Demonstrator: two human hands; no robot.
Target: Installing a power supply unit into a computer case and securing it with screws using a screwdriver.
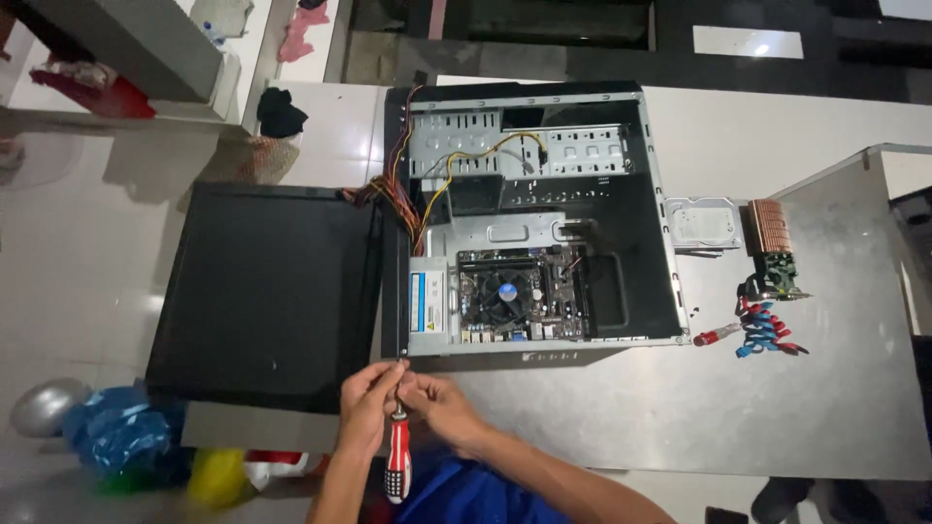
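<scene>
A grey metal table stands on a pale glossy floor; on it lies an open case, its black panel laid flat beside it; at the case's near corner the left hand and right hand meet, fingers pinched together around a red-and-white screwdriver, handle hanging towards the person; a drive, a card and loose cables lie to the right; coloured bags sit on the floor
</scene>
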